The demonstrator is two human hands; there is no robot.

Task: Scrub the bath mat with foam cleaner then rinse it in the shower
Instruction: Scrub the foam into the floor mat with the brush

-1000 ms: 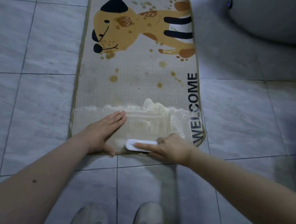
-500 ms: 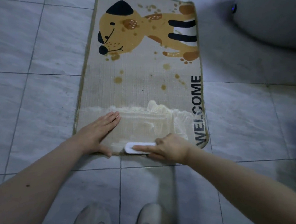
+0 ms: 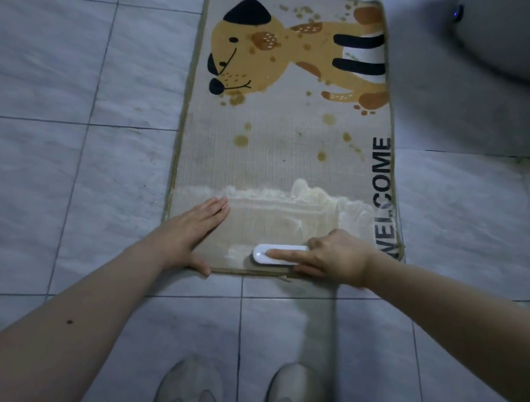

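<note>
Bath mat (image 3: 271, 155) on tiles (image 3: 63, 179) (slippers (image 3: 191, 392) nearby).

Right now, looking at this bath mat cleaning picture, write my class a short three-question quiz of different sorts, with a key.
1. True or false: the left hand lies flat on the beige cartoon-dog bath mat.
2. What does the right hand grip? A) white plastic scrub brush B) sponge C) spray can
3. Where does the white foam band lie: the mat's near end or far end?

Key: 1 true; 2 A; 3 near end.
</note>
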